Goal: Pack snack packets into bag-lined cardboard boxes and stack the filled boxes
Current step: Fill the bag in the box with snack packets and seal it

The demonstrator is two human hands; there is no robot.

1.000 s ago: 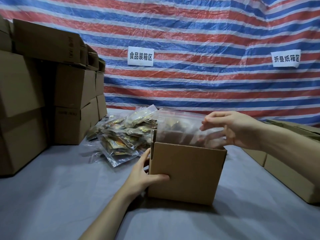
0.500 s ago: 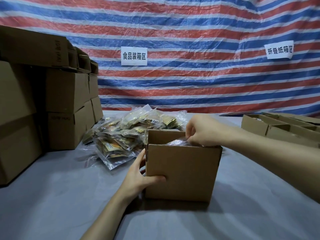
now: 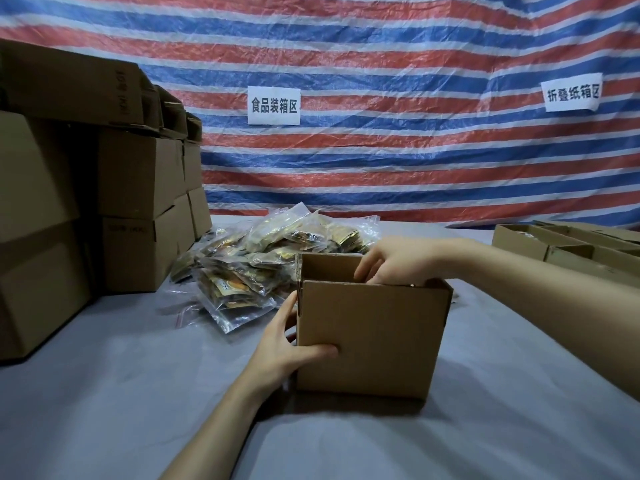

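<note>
An open cardboard box (image 3: 372, 337) stands on the grey table in front of me. My left hand (image 3: 287, 351) grips its near left corner, thumb on the front face. My right hand (image 3: 398, 259) reaches down into the box from above; its fingertips are hidden behind the front wall, so I cannot tell what they touch. The clear bag is down inside the box, out of sight. A heap of snack packets in clear bags (image 3: 263, 258) lies just behind and left of the box.
Stacked closed cardboard boxes (image 3: 135, 209) form a wall along the left side. Low open boxes (image 3: 568, 247) sit at the right edge. A striped tarp with two paper signs (image 3: 273, 105) hangs behind the table.
The clear bag that stood above the box rim has gone down inside. My right hand has dropped from the bag's top edge into the box. My left hand stays on the corner.
</note>
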